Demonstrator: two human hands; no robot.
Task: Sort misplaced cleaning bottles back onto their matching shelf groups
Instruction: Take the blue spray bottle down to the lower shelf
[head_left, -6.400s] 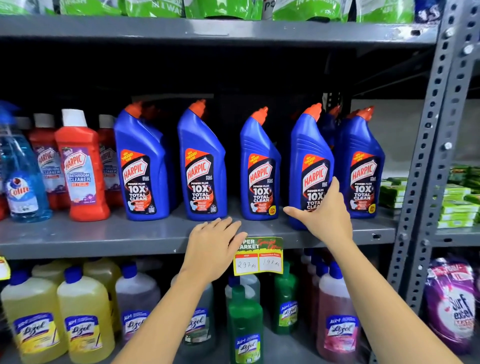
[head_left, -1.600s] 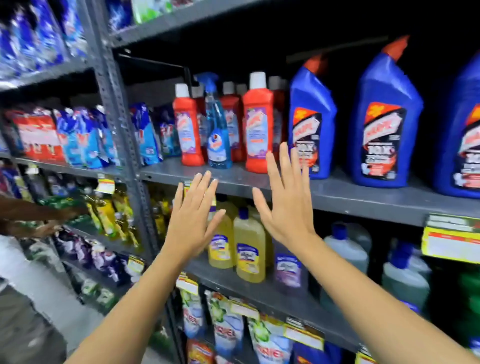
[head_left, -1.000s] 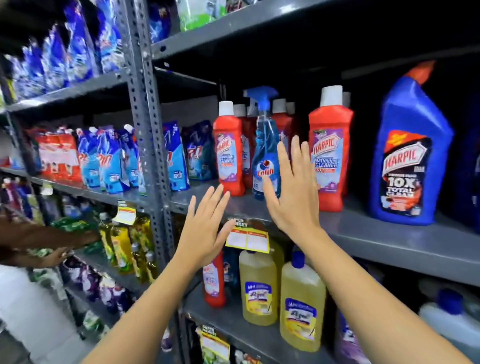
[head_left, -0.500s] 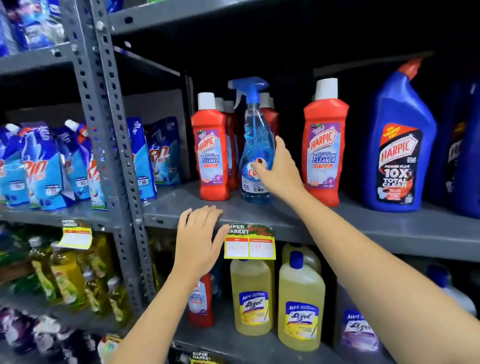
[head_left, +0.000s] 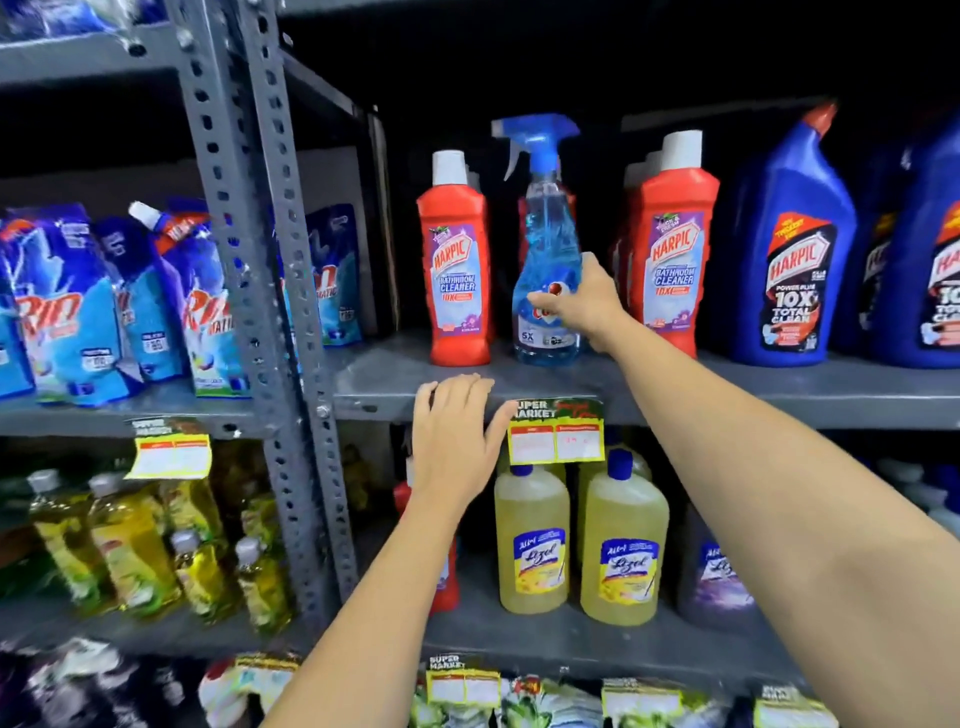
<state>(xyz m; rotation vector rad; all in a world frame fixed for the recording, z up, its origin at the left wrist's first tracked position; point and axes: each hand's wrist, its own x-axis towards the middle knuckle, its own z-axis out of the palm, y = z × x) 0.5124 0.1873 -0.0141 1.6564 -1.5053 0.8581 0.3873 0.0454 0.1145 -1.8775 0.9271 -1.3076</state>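
The upright spray bottle (head_left: 546, 270) stands at 1 o'clock from the flat-spread left hand (head_left: 457, 441), right hand (head_left: 584, 306) wrapped around it.

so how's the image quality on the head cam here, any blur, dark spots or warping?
Head view: the back of the shelf bay is near black; the spray bottle and red Harpic bottle labels are readable; the price tag print is smeared, and the left pouches are soft; wide-angle bending tilts the upright post; the right hand is sharp at its grip.
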